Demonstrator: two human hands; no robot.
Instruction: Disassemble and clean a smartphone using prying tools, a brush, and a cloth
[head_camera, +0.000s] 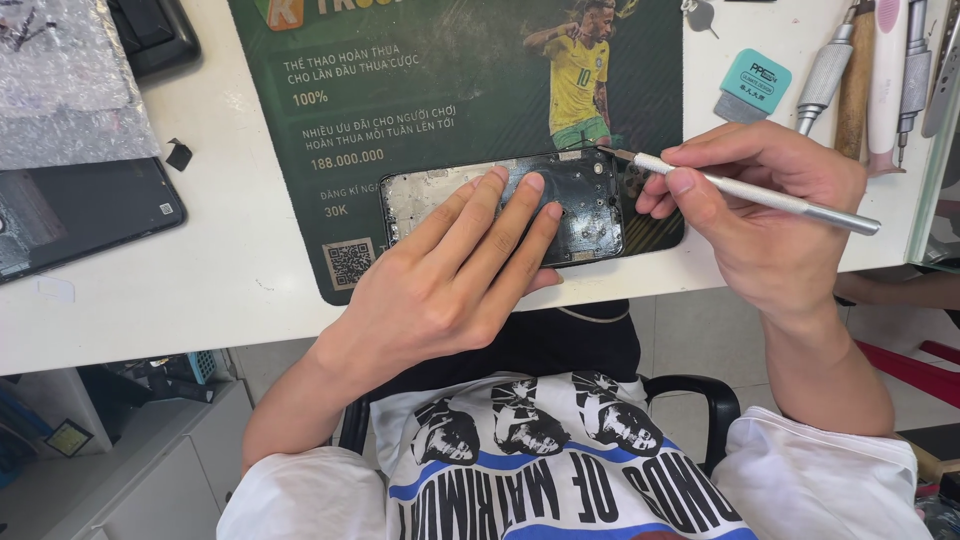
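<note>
An opened phone frame lies on a green mat at the table's near edge. The left hand presses flat on it, fingers spread. The right hand grips a metal blade tool, its tip apparently touching the frame's upper right corner.

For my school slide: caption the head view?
Left hand steadies an opened phone frame while right hand works its corner with a metal tool.
</note>
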